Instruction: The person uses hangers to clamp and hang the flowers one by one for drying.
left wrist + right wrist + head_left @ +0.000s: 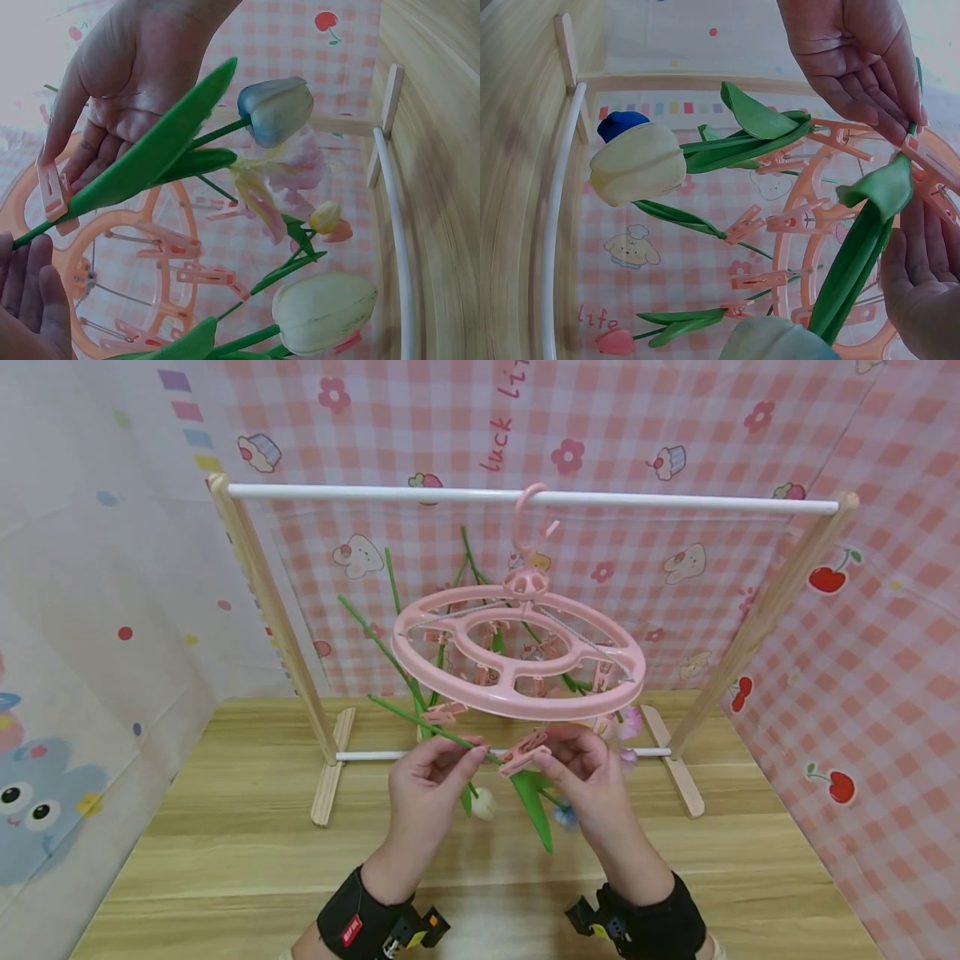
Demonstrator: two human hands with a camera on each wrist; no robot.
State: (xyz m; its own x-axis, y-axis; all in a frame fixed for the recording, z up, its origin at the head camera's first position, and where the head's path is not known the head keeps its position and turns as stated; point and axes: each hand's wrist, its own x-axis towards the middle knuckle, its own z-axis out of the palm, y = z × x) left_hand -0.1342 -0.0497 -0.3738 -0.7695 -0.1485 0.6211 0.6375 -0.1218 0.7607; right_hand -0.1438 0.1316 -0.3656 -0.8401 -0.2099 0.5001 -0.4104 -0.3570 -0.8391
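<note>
My left hand [426, 789] pinches the green stem of an artificial tulip between thumb and fingers. The tulip's bloom [276, 111] is white and blue, hanging low with a long green leaf [154, 161]. My right hand [597, 781] pinches a pink clothespin [525, 753] between thumb and fingers; in the left wrist view it sits at the stem just above the leaf. Over both hands hangs a pink oval clip hanger [517, 700]. Other clothespins [759, 280] dangle from it, several gripping flowers by their stems, among them a white tulip [639, 165] and a pink one [616, 342].
The hanger's hook [519, 518] loops over the white top bar [360, 493] of a wooden-legged rack. A lower white bar [367, 756] runs behind my hands, above the wood-grain table [247, 843]. Pink checked cloth [465, 410] backs the scene. Several stems stick up through the hanger.
</note>
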